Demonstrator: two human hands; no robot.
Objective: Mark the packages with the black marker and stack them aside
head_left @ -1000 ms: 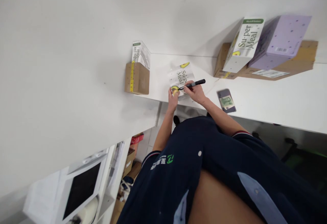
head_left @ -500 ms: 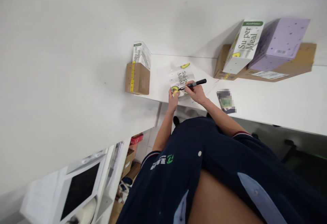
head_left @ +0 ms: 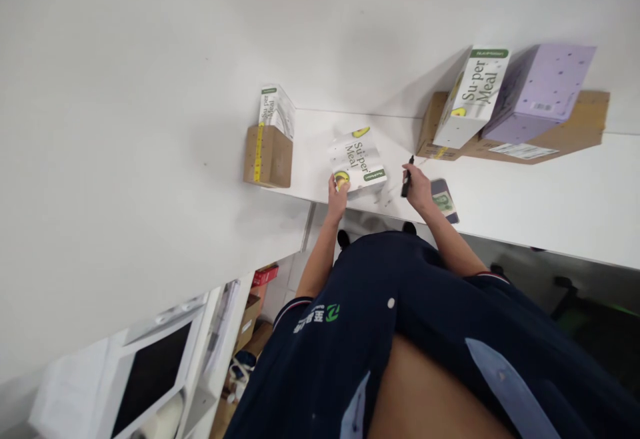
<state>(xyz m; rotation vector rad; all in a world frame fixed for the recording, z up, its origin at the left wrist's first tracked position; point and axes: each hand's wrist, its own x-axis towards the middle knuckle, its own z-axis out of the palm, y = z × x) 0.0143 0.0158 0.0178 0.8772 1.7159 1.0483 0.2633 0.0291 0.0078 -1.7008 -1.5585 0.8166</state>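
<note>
A white Su-per Meal box (head_left: pixel 356 159) with avocado pictures lies flat on the white tabletop. My left hand (head_left: pixel 339 197) grips its near left corner, the thumb on top by the avocado half. To the right of the box and apart from it, my right hand (head_left: pixel 418 189) is closed around a black marker pen (head_left: pixel 407 179), held roughly upright in the view. Just beyond that wrist lies a dark card-like item (head_left: pixel 445 200) with a greenish picture on it, partly covered by my forearm.
On the left stands a small cardboard box (head_left: pixel 270 159) with yellow tape, a white Su-per Meal box (head_left: pixel 277 109) behind it. At right, another Su-per Meal box (head_left: pixel 473 95) and a purple box (head_left: pixel 545 89) rest on a long cardboard box (head_left: pixel 583 125). The table's front edge runs near my body.
My right hand has moved right, away from the box, and the marker has turned from nearly level to upright. The box's green label is uncovered now. My left hand has stayed on the corner.
</note>
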